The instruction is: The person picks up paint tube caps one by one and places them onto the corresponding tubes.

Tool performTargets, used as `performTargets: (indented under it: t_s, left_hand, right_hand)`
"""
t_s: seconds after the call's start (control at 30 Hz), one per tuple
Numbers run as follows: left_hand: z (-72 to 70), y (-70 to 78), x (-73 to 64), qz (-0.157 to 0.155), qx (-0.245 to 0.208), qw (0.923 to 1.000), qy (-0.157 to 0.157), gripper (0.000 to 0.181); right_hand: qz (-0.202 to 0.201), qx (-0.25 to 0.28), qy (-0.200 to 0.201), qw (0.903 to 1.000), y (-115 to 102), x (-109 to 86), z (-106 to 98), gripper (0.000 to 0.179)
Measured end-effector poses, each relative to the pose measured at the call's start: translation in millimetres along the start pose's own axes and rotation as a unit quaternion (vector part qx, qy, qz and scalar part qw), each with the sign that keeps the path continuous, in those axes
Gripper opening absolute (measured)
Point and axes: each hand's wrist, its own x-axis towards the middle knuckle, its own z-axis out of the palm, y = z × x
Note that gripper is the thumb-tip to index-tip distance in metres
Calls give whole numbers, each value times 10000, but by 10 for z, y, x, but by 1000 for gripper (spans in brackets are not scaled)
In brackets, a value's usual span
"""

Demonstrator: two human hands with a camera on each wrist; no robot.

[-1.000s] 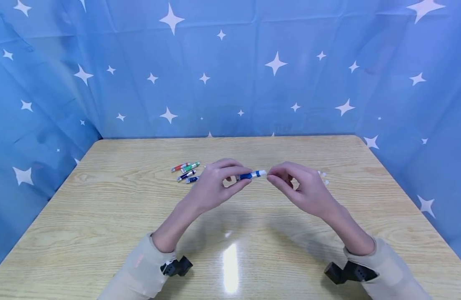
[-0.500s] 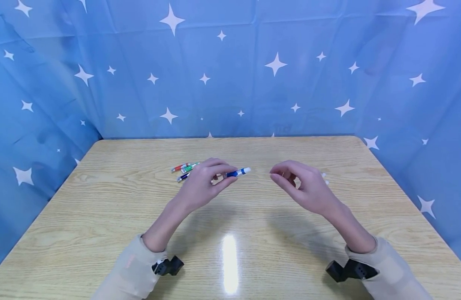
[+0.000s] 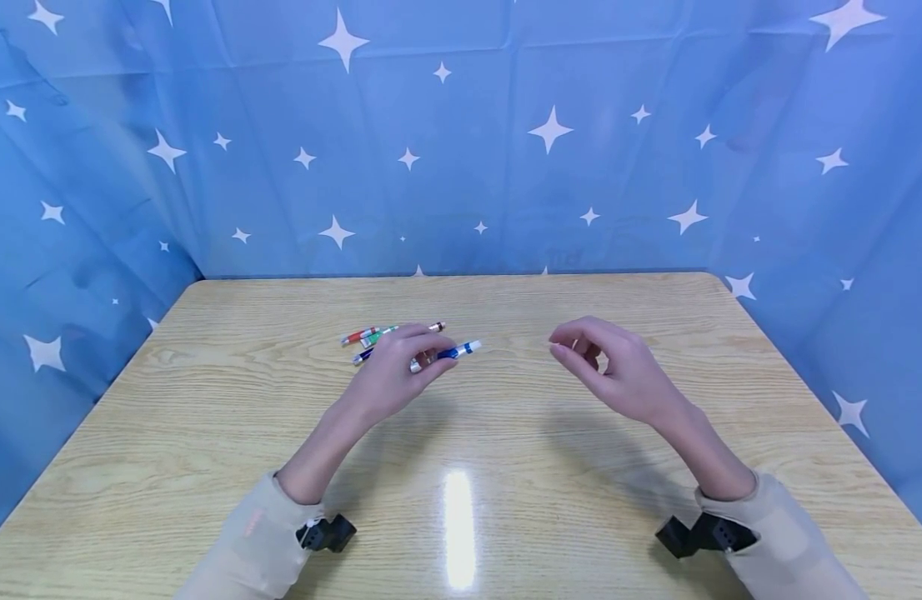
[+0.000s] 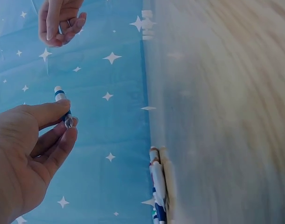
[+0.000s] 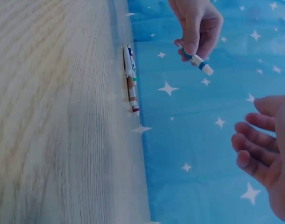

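Tabletop [image 3: 506, 417], wood-grained, beneath blue tube [image 3: 458, 351], starry cloth [image 3: 476, 117] beyond

Studio-like setup: starry curtain [image 3: 476, 117], table [image 3: 206, 417]

A blue cloth backdrop [image 3: 491, 183] is hanging behind the table [image 3: 206, 392] and running along its left and right sides. White four-pointed stars [image 3: 550, 130] are dotting the fabric — large ones mixing with tiny ones — and faint creases are crossing it. The tabletop is showing pale wood grain and rounded far corners, while a bright white reflection [image 3: 459, 529] is gleaming on its near part.
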Motion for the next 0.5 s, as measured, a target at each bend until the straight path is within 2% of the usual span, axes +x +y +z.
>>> performTargets:
  t_s: [0.23,0.5]
  left_hand:
    - [9,-76,-50,-196,43,9998,-35,14]
    - [-2,-137,-92,-374,154,9989,-216,12]
  right_hand:
    - [130,-38,-19,9999,57,-15,-26,29]
    - [179,-189,-67,9996,147,-30,-41,25]
